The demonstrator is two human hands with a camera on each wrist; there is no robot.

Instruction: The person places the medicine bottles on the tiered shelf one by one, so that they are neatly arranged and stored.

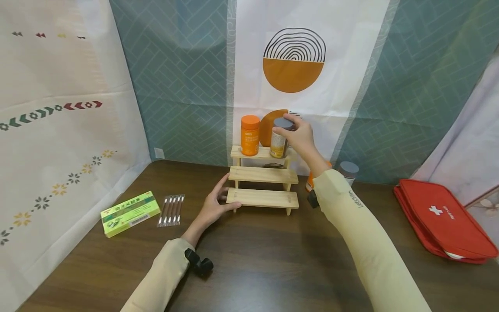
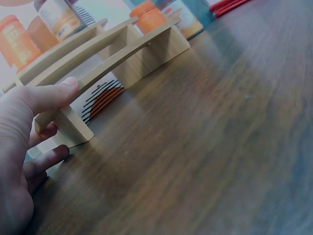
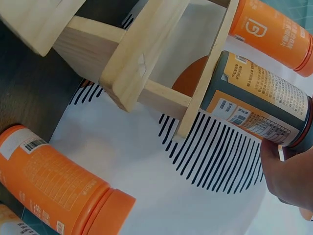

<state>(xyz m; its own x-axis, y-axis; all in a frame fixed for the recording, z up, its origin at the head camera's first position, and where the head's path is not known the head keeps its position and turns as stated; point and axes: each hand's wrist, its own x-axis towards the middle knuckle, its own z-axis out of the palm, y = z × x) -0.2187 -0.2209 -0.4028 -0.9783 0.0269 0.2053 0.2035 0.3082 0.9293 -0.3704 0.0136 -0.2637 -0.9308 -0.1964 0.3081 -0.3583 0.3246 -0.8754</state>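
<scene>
Left of the smooth wooden stand point(image 1: 263, 174) lie a glossy cardboard box point(image 1: 130, 213) and clear packets point(image 1: 170, 210) holding swabs. The left hand point(image 1: 212, 206) pinches the stand's left end. On its top step: a round orange bottle point(image 1: 250, 136), then a labelled jar point(image 1: 278, 145), its grey lid between the right hand's point(image 1: 302, 134) thumb and fingers. Right of the stand: a red first-aid pouch point(image 1: 444, 216).

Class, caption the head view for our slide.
Right hand grips a grey-capped bottle at the top of a wooden stand; left hand holds its lowest tier.
</scene>
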